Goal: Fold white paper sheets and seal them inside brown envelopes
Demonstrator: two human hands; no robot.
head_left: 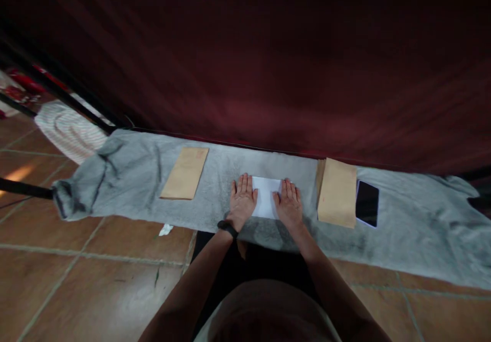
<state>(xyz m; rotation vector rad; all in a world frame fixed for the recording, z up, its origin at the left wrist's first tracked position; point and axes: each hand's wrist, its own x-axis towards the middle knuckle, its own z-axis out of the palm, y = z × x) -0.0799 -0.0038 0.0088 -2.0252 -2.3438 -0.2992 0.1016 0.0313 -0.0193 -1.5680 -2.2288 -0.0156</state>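
Observation:
A white sheet of paper [266,198] lies on a grey towel [130,178] spread over the floor. My left hand [242,198] rests flat on the paper's left edge, fingers stretched out, a black band on the wrist. My right hand [289,202] lies flat on the paper's right edge, fingers out too. Neither hand grips anything. A brown envelope [185,173] lies on the towel to the left, apart from my hands. A second brown envelope [336,192] lies just right of my right hand.
A dark phone [367,203] lies beside the right envelope. A dark red curtain [268,60] hangs behind the towel. Brown floor tiles [95,270] lie in front, with a small white scrap [165,229]. Striped cloth [69,132] and black bars stand at the far left.

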